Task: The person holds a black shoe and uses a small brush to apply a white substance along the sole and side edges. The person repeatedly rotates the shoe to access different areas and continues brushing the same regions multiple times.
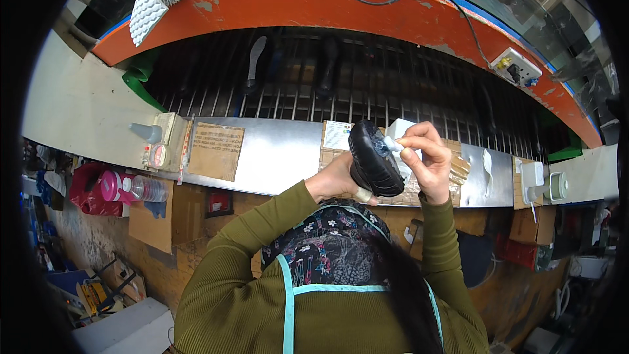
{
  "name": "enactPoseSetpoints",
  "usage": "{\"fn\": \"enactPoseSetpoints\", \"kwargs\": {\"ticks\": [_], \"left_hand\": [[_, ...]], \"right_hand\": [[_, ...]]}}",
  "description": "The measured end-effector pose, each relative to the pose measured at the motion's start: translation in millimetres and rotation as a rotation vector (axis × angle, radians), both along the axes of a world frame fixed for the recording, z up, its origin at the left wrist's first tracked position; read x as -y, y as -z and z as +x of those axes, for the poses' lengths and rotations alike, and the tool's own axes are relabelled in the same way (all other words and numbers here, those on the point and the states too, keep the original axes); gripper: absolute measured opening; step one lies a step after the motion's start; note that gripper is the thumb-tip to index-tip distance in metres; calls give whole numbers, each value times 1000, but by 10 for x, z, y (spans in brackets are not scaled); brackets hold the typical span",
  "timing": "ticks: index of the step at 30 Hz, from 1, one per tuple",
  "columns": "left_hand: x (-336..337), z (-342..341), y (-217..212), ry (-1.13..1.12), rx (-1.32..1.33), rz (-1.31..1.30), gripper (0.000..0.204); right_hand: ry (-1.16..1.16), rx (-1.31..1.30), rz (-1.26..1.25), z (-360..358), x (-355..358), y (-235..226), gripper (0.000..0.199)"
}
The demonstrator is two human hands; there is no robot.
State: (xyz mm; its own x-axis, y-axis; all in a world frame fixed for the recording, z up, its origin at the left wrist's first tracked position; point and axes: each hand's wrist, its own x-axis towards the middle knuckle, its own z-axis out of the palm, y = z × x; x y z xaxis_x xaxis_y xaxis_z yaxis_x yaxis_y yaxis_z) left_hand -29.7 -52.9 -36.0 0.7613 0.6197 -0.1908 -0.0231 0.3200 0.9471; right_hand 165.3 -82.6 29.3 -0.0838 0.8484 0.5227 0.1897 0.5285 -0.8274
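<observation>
My left hand (pixel 339 177) grips a black shoe (pixel 377 169) from its left side, fingers wrapped around its lower part. The shoe is tipped up over the metal bench, and a bluish, shiny patch shows near its opening. Pinched between the fingertips of my right hand (pixel 429 158) is a small white wad (pixel 392 144), pressed against that patch. Whether the wad is cloth or something else I cannot make out. Just behind it stands a white container (pixel 399 128), partly hidden by the shoe and my right hand.
Beyond the bench (pixel 275 157) runs a roller conveyor carrying a shoe sole (pixel 256 59). An orange beam (pixel 288 3) crosses above it. Cardboard (pixel 215 151) lies on the left, near a grey nozzle (pixel 145 132). A white strip (pixel 487 172) and a white-green holder (pixel 557 185) are on the right.
</observation>
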Motion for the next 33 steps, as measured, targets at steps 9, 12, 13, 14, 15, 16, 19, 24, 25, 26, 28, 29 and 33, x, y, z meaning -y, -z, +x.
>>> {"fn": "enactPoseSetpoints", "kwargs": {"ticks": [9, 12, 13, 14, 15, 16, 19, 24, 25, 26, 28, 29, 33], "left_hand": [[154, -53, -113, 143, 55, -310, 77], [181, -77, -67, 173, 27, -357, 79], [192, -86, -66, 181, 36, -385, 80], [203, -96, -67, 188, 44, -413, 81], [221, -107, -61, 196, 52, -443, 82], [238, -112, -34, 191, 71, -436, 83], [296, -130, 40, 192, 111, -445, 84], [369, -225, 108, 169, 115, -446, 76], [364, -268, 82, 150, 125, -434, 72], [370, -342, 60, 92, 109, -419, 74], [368, -503, 113, -33, 197, -391, 79], [349, -591, 220, -106, 303, -382, 82], [137, -696, 222, -354, 575, -200, 119]], "right_hand": [[-40, -20, -30, -39, -33, 22, 14], [-35, 1, -29, -39, -21, 82, 14], [-41, -13, -34, -47, -12, 108, 14], [-47, -28, -40, -57, -3, 136, 14], [-53, -42, -47, -67, 16, 161, 14], [-56, -42, -68, -69, 40, 179, 14], [-81, -42, -133, -46, 126, 244, 14], [-101, -274, -340, 247, 393, 562, 14], [-72, -363, -401, 353, 484, 701, 14], [48, -437, -544, 490, 605, 894, 17], [323, -261, -617, 699, 831, 1368, 18], [454, -162, -650, 785, 925, 1543, 18], [899, 609, -564, 749, 1053, 1853, 14]]}}
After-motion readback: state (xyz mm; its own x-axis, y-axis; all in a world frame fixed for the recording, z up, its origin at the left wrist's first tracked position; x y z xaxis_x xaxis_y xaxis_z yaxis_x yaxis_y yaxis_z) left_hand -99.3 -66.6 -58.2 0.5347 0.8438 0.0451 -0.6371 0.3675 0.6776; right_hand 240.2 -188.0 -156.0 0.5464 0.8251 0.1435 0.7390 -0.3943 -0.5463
